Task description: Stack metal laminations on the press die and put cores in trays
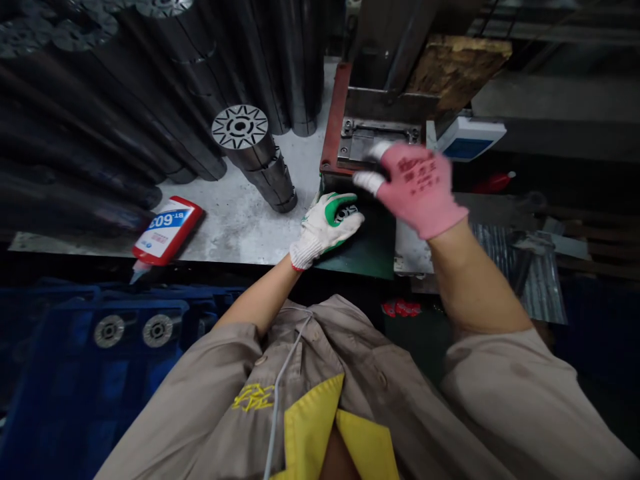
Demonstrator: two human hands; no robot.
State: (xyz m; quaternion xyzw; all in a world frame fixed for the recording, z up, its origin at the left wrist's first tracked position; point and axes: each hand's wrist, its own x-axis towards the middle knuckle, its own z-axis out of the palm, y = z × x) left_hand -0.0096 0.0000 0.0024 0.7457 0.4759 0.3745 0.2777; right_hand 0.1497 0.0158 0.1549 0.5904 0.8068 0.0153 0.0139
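My left hand [325,228], in a white glove with a green palm, is closed around a small slotted metal disc [346,213] above a dark green mat [363,250]. My right hand [414,188], in a pink printed glove, is raised with its fingers apart and holds nothing. Its fingertips are over the front of a steel press die [377,140] with a red-brown base plate. A stack of slotted steel laminations [257,157] stands left of my left hand, with a star-patterned top.
A red-and-white adhesive bottle [167,231] lies on the steel table [235,233]. Tall dark lamination stacks [100,113] fill the back left. A blue crate [95,360] holding metal rings sits low left. A white-and-blue box [470,139] stands right of the press.
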